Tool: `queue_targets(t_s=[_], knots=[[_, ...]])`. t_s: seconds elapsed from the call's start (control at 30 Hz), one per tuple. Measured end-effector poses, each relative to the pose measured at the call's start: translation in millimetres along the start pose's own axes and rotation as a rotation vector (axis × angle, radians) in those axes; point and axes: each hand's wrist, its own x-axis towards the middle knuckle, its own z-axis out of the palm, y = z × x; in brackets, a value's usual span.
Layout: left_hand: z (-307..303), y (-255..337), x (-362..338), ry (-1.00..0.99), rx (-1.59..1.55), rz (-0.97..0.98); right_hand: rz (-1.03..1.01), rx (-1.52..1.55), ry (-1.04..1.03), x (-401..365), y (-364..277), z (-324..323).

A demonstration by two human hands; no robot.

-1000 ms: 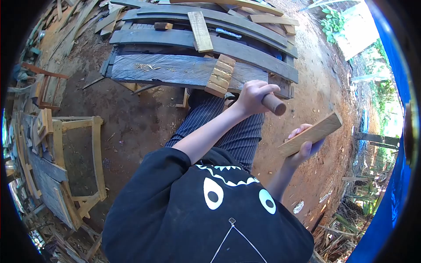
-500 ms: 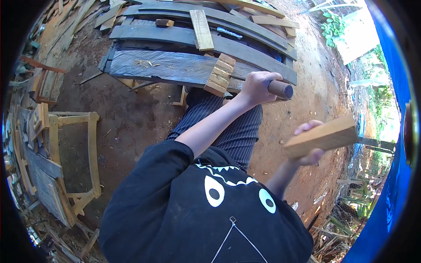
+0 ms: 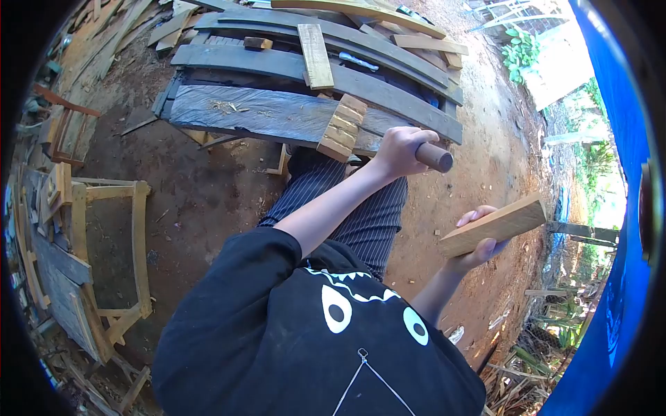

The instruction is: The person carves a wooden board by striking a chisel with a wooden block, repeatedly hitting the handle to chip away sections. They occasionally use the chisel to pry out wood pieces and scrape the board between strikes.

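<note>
My left hand (image 3: pixel 404 154) is wrapped round a dark cylindrical wooden piece (image 3: pixel 436 157), whose round end sticks out to the right, by the near edge of the wooden bench (image 3: pixel 263 114). Out to the right, over bare ground, my right hand (image 3: pixel 479 253) grips a light-brown wooden block (image 3: pixel 494 226), with fingers on its far side and the thumb on its near side. Left of my left hand, a row of small wooden blocks (image 3: pixel 342 127) lies across the bench's front plank.
A pale board (image 3: pixel 316 57) and a small wood offcut (image 3: pixel 258 43) lie on the bench slats. At left stands a wooden frame (image 3: pixel 141 243) beside stacked boards. Blue sheeting (image 3: pixel 610 104) hangs at far right. Scrap wood litters the ground.
The block in my right hand, blurred before, is sharp now and lies slightly lower and further left in view. My left hand and the cylinder have shifted slightly down and left, along with the scene.
</note>
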Motion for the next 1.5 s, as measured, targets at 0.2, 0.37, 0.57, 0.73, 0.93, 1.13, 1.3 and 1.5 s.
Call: queue_targets(t_s=[0.2,0.37,0.57,0.73,0.93,1.13,1.3,1.5], knots=[[-6.2,6.5,15.9,0.065,-0.046,-0.030,0.082,-0.041,0.039,-1.7,6.0,-7.4],[-2.0,2.8,23.8,0.091,-0.047,-0.080,0.128,-0.031,-0.022,0.7,5.1,-6.7],[4.7,-2.2,41.2,0.208,-0.005,-0.159,0.079,0.076,-0.141,46.7,-4.6,-14.5],[3.5,-5.1,50.7,0.154,0.055,-0.217,0.080,0.361,-0.132,62.0,27.1,14.1],[0.7,-8.5,54.5,0.164,0.013,-0.226,0.189,-0.470,-0.140,93.5,2.0,45.0],[-0.7,-5.5,47.4,0.147,0.030,-0.212,0.141,-0.756,-0.519,89.8,23.3,47.5],[1.2,-9.2,45.3,0.173,-0.024,-0.215,0.298,-0.287,-0.139,113.2,21.8,14.6],[-1.4,-4.7,38.1,0.149,-0.036,-0.177,0.064,-0.640,-0.484,91.8,7.5,38.3]])
